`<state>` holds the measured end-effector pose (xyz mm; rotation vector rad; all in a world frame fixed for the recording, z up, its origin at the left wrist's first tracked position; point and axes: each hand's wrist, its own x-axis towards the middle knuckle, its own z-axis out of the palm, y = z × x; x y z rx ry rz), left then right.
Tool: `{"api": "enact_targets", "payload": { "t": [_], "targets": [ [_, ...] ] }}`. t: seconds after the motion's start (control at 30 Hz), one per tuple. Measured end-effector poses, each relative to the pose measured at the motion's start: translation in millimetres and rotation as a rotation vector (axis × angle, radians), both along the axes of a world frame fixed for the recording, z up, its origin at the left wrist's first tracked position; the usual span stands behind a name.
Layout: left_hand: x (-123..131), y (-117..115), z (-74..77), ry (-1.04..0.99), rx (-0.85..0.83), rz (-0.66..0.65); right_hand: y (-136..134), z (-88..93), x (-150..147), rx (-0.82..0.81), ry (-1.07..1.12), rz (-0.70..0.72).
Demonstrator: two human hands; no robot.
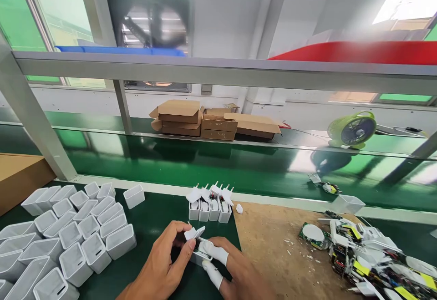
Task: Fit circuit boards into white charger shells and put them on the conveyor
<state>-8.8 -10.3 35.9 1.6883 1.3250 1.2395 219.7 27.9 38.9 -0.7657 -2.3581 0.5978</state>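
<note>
A white plastic charger housing [197, 258] sits between my hands, low in the middle of the head view. My left hand [165, 261] pinches its left side, with the thumb near a tilted white plug cap [194, 233] at the top. My right hand [237, 266] grips the other side; white finger cots cover two of its fingertips. Something dark shows in the housing opening, too small to make out. Just beyond my hands stands a row of several white chargers [214, 209], their plug caps leaning open with pins upward.
Many empty white housings [89, 227] stand at left, beside a cardboard box [23, 177]. A brown board [273, 236] lies at right, with a heap of circuit boards [368, 254]. Behind are a green conveyor belt [205, 165], a metal frame rail [218, 73] and a green fan [355, 129].
</note>
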Motion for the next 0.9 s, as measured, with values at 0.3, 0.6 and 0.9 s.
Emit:
{"api": "enact_targets", "payload": {
  "t": [0.3,0.6,0.9],
  "targets": [
    [-2,-1,-18.9,0.050,0.167,-0.140,4,-10.5,-11,-0.758,0.488,-0.125],
    [14,-5,-20.8,0.073,0.352,-0.043,7,-25.0,-18,-1.194,0.683,-0.073],
    [3,1,-16.4,0.415,0.384,0.109,-7,-24.1,-22,-0.557,0.602,-0.147]
  ]
}}
